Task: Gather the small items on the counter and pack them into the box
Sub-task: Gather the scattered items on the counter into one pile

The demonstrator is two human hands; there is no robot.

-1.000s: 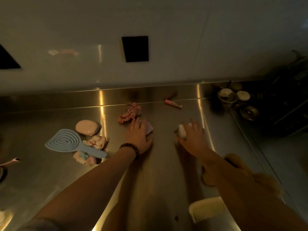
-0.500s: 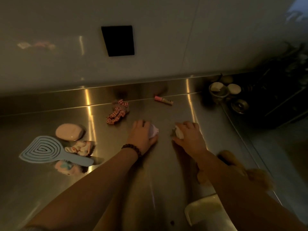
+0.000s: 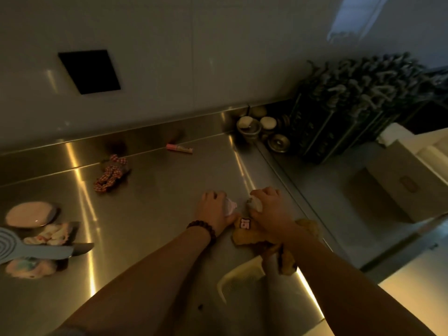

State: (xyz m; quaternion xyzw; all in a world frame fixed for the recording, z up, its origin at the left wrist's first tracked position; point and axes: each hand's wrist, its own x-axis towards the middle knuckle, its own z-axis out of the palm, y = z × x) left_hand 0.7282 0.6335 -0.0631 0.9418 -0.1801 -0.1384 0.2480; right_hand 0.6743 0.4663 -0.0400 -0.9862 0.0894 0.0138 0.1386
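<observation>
My left hand (image 3: pixel 213 210) is closed around a small pale pink item (image 3: pixel 230 206) on the steel counter (image 3: pixel 150 214). Close beside it, my right hand (image 3: pixel 270 207) grips a small white item (image 3: pixel 255 204). A tan plush toy (image 3: pixel 249 235) with a small tag lies just below both hands, partly under my right forearm. Further left lie a red checked scrunchie (image 3: pixel 110 174), a pink oval case (image 3: pixel 29 214), a pastel scrunchie (image 3: pixel 54 235), a blue hairbrush (image 3: pixel 29 251) and a pastel pouch (image 3: pixel 26 267). A pink tube (image 3: pixel 179 148) rests near the back wall. A cream comb (image 3: pixel 238 277) lies near me.
Metal bowls and jars (image 3: pixel 261 128) stand at the counter's back right corner beside a dark wire rack (image 3: pixel 351 105). A beige box (image 3: pixel 400 183) sits lower on the right, beyond the counter's edge. A black square panel (image 3: pixel 89 71) is on the wall.
Both hands closed on their small items and drew back toward me and the plush toy. The view swung to the right, bringing the rack and box into sight.
</observation>
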